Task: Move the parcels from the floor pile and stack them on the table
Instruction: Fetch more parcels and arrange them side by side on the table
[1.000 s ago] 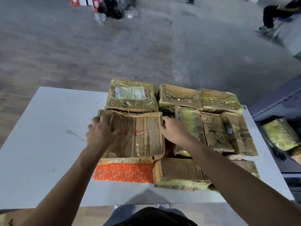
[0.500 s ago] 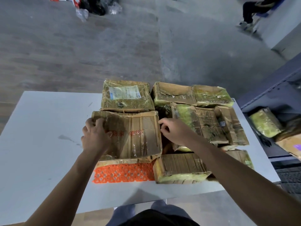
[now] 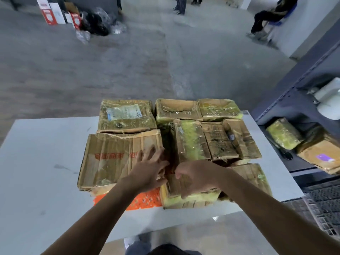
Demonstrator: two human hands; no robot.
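Observation:
Several taped cardboard parcels lie packed together on the white table (image 3: 46,162). A wide flat creased parcel with red print (image 3: 110,159) lies on top at the front left, over an orange mesh-wrapped parcel (image 3: 143,201). My left hand (image 3: 147,170) hovers with fingers spread over that flat parcel's right edge. My right hand (image 3: 195,177) rests with curved fingers on a small yellow-taped parcel (image 3: 193,199) at the front edge, not clearly gripping it. Behind lie a labelled parcel (image 3: 127,116) and a row of brown parcels (image 3: 219,140).
A dark shelf unit (image 3: 294,107) stands right of the table and holds more parcels (image 3: 283,133). A black grid crate (image 3: 323,205) sits at lower right. Far off are black bags and boxes (image 3: 95,23), a seated person (image 3: 270,15) and a standing person (image 3: 180,6).
Both hands have come off the sides of the flat parcel and drawn together toward its front right corner. The flat parcel stays where it lay.

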